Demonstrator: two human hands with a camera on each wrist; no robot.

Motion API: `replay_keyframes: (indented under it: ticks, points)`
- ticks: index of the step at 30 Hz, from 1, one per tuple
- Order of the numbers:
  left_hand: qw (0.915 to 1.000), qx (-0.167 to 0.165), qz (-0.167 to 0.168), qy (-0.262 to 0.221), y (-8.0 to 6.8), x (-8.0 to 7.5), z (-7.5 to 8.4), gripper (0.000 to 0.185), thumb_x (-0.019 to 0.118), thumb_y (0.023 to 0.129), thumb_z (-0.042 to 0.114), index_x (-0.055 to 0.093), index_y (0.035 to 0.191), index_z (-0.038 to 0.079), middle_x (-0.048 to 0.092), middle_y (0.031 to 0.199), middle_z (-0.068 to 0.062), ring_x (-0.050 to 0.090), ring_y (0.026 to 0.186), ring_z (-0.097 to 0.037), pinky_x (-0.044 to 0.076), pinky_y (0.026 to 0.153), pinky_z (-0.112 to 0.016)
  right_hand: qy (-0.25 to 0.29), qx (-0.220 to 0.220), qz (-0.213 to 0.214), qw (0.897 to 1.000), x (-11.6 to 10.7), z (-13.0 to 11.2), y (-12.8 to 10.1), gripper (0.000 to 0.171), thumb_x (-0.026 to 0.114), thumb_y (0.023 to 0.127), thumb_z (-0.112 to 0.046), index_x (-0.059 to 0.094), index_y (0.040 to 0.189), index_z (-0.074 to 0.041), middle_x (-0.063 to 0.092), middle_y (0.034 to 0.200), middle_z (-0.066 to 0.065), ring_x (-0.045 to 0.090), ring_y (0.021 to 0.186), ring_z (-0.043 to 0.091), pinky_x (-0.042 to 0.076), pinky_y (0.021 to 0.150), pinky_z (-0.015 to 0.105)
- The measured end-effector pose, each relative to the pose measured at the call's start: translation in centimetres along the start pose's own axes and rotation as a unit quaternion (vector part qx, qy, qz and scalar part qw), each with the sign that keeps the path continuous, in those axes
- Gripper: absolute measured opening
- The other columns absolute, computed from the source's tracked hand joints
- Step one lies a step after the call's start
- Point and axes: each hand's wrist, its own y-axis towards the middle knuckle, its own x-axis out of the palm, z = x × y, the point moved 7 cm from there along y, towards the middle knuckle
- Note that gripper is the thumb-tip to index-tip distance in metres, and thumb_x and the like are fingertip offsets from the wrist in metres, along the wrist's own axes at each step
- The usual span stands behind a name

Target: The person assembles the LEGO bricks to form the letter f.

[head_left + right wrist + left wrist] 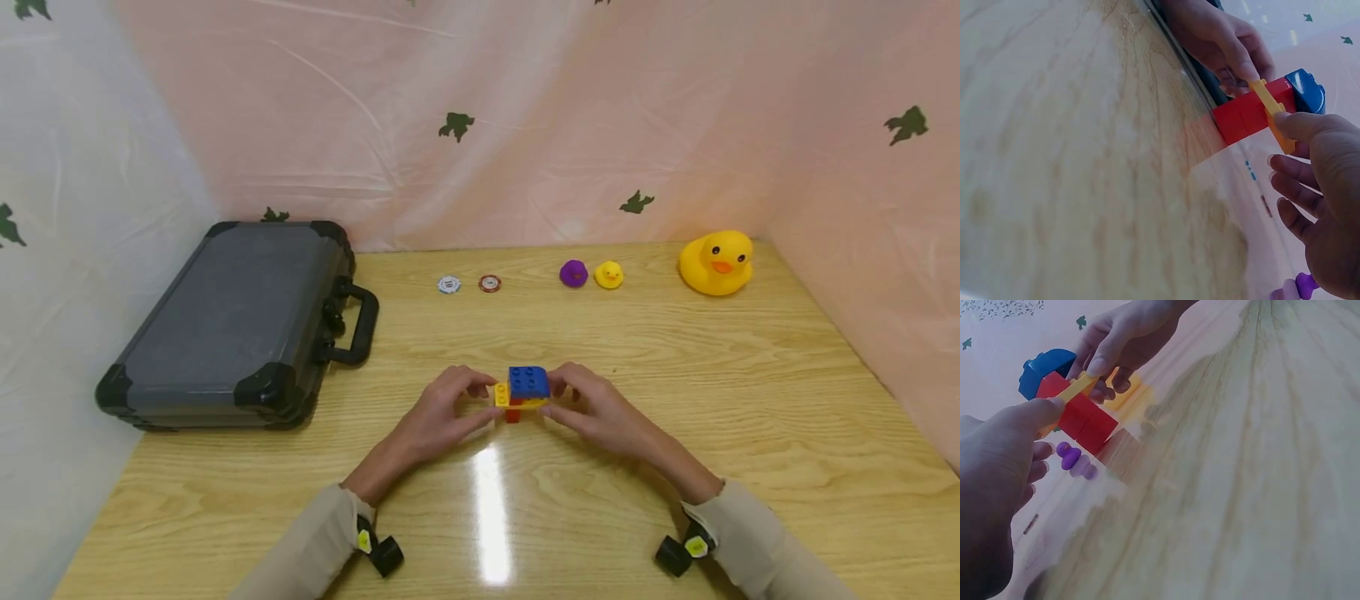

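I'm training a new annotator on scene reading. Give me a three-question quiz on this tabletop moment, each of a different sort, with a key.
1. True or false: both hands grip the brick stack.
2. Which brick is on top? A red, B blue, C yellow.
3. Fill in: the case lies to the person's ____.

Key: 1 true: the left hand and the right hand pinch it from either side. 2 B, the blue brick. 3 left.

A small brick stack (521, 393) is sitting between the fingertips of both hands, resting on the table: a blue studded block on top, a thin yellow plate sticking out sideways beneath it, red bricks at the bottom, standing upright.
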Motion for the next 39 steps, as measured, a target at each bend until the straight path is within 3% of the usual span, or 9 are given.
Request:
replay_keyframes:
  ticks: [5,13,24,39]
  points:
    - [0.9999,0.0,0.01,0.006,0.2,0.0,0.0,0.035,0.083,0.089,0.016,0.069,0.119,0.005,0.065,0.102,-0.003,0.059,0.096,-0.017,0.052,0.082,-0.036,0.014,0.018,0.005,1.0,0.0,0.1,0.1,0.023,0.072,0.096,0.0,0.065,0.117,-0.005,0.066,0.107,0.001,0.057,0.09,0.019,0.051,0.077,0.031]
    - [0.9992,-0.036,0.016,0.004,0.7,0.2,-0.4,0.032,0.079,0.094,0.02,0.069,0.12,0.005,0.066,0.107,-0.002,0.059,0.102,-0.017,0.052,0.088,-0.038,0.017,0.047,0.012,0.999,-0.1,0.6,0.6,0.019,0.068,0.099,-0.002,0.067,0.118,-0.002,0.067,0.104,0.002,0.059,0.089,0.018,0.052,0.078,0.03]
    - [0.9977,-0.056,0.032,-0.021,1.5,0.3,-1.2,0.026,0.076,0.096,0.02,0.071,0.118,0.006,0.068,0.105,-0.001,0.06,0.1,-0.016,0.051,0.087,-0.038,0.025,0.084,0.023,0.996,-0.2,1.2,1.3,0.01,0.067,0.101,-0.007,0.069,0.109,-0.003,0.067,0.096,0.002,0.06,0.085,0.018,0.053,0.075,0.03]
    - [0.9923,-0.105,0.05,-0.044,2.0,0.4,-2.1,0.021,0.072,0.099,0.019,0.072,0.116,0.006,0.067,0.104,0.0,0.058,0.095,-0.016,0.05,0.083,-0.038,0.042,0.133,0.024,0.99,-0.2,2.5,2.2,0.023,0.061,0.105,-0.011,0.068,0.122,0.003,0.07,0.103,0.009,0.057,0.085,0.021,0.048,0.074,0.029]
